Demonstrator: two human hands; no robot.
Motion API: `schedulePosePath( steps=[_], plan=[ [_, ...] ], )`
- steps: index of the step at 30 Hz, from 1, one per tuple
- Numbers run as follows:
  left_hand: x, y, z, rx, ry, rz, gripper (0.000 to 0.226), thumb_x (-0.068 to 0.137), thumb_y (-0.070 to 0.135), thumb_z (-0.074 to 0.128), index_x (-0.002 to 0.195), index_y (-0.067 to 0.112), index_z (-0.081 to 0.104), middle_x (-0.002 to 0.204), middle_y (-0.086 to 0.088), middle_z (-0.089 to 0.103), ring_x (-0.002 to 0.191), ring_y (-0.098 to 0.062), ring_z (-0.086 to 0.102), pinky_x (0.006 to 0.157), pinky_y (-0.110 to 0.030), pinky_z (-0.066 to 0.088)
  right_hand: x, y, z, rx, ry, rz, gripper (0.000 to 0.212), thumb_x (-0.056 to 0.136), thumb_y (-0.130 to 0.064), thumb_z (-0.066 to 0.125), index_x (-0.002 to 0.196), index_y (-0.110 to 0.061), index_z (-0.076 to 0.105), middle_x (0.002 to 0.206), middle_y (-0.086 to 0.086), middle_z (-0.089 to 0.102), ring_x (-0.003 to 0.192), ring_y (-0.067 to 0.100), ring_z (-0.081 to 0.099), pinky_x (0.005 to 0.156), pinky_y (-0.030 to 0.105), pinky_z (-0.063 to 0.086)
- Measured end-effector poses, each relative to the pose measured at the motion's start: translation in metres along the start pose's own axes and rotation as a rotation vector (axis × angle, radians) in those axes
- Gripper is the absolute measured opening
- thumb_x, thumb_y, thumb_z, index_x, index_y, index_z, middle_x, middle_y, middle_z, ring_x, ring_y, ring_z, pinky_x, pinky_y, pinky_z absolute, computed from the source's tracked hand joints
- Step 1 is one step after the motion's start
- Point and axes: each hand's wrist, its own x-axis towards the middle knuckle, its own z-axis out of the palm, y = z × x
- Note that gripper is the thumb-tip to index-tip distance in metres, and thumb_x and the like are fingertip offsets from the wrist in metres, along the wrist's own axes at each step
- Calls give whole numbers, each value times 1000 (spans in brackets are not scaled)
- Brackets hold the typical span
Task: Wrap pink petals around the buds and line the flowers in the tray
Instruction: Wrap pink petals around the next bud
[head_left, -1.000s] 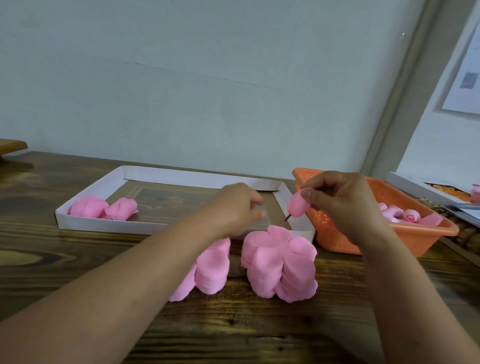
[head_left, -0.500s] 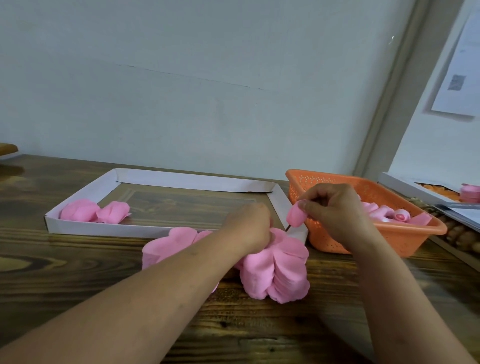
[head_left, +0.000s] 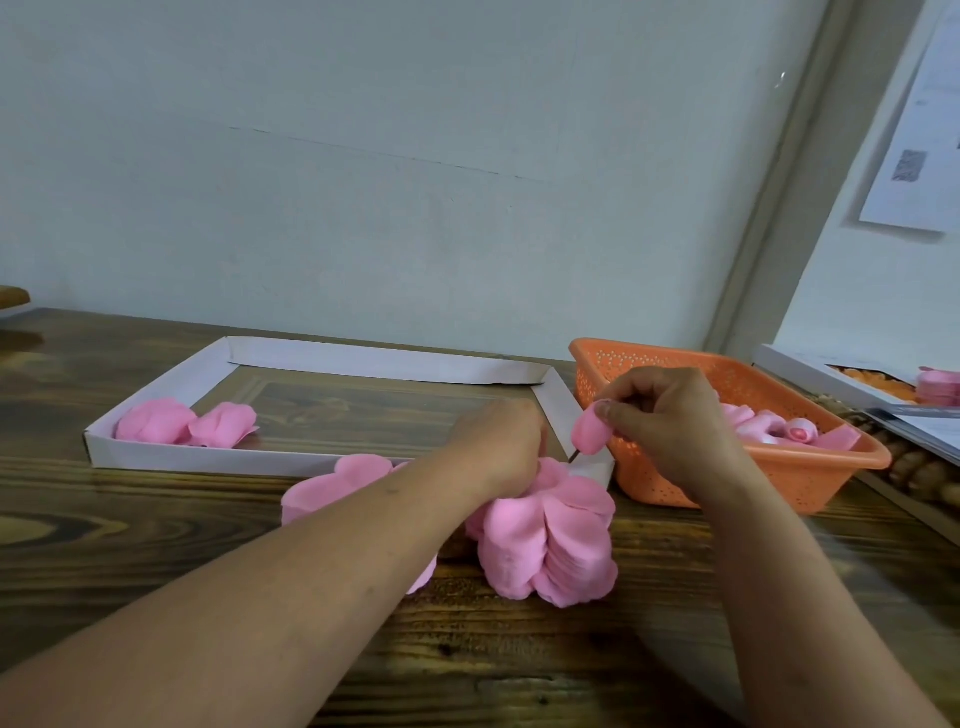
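Observation:
My right hand (head_left: 670, 421) pinches a small pink bud (head_left: 589, 432) on a thin stem, held above the tray's right corner. My left hand (head_left: 501, 447) is down on the top of the right stack of pink petals (head_left: 550, 545); its fingertips are hidden, so whether they pinch a petal cannot be told. A second petal stack (head_left: 332, 486) lies partly behind my left forearm. The white cardboard tray (head_left: 363, 361) holds two finished pink flowers (head_left: 182, 423) in its left corner.
An orange plastic basket (head_left: 810, 478) with several pink buds stands right of the tray. Boxes, papers and a pink stack (head_left: 937, 387) sit at the far right. The wooden table (head_left: 130, 545) runs to the wall behind.
My left hand dropped from near the bud onto the right petal stack. The left petal stack has tipped or shifted leftward. My right hand kept the bud roughly in place.

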Motion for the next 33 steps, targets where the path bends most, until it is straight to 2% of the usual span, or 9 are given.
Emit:
schedulePosePath(
  steps=[6,9,11,13,16,20,25,30,33],
  plan=[
    [-3,3,-1,-14,67,38,3,85,12,64,86,12,61,98,-7,62,91,-27,57,69,-29,41,0,0,0,-10,3,-21,20,80,3,67,68,-14,69,68,9,67,63,27,54,60,41,50],
    [-3,2,0,-218,159,-21,24,87,11,60,70,19,44,79,1,56,77,-20,50,61,-26,32,0,1,-2,61,24,-33,25,80,4,66,63,-15,70,65,14,68,64,42,56,61,46,50],
    [-3,1,-1,-357,235,-74,30,88,8,57,67,22,39,66,7,47,66,-17,48,52,-26,31,0,0,-4,138,56,-32,31,80,4,66,59,-19,71,62,9,69,62,35,57,61,43,52],
    [-3,-1,-3,-504,275,-125,29,88,4,55,69,22,41,63,5,47,57,-15,50,47,-21,39,-1,-2,-6,205,77,-43,38,80,5,65,61,-26,73,60,-2,70,60,20,56,57,29,50],
    [-3,-7,-7,-678,255,-211,24,87,4,60,73,22,51,70,-4,57,66,-22,59,62,-32,54,0,-1,-7,290,111,-52,33,80,6,65,60,-19,71,60,9,67,59,24,51,54,31,45],
    [-6,-13,-14,-903,123,-350,24,86,3,66,65,12,58,56,-5,56,38,-9,52,43,-19,45,1,1,-7,327,138,-67,29,79,7,66,65,-18,69,59,4,66,56,21,51,51,25,45],
    [-6,-11,-22,-753,52,-305,24,94,27,55,75,15,50,78,-9,56,69,-20,47,66,-30,36,-1,-3,-6,528,61,-116,34,82,11,59,62,-14,71,58,1,68,51,7,56,51,16,45],
    [-7,-2,-24,-733,105,-327,32,99,26,45,68,20,42,68,1,42,59,-14,36,51,-26,24,0,-2,0,513,46,-117,15,81,12,59,72,3,67,68,16,68,61,23,56,55,25,45],
    [-8,-1,-25,-902,85,-426,29,100,25,45,72,16,46,72,-3,45,63,-19,41,56,-25,29,0,-1,4,454,35,-118,6,81,13,60,77,10,64,75,25,66,64,28,53,54,25,44]
  ],
)
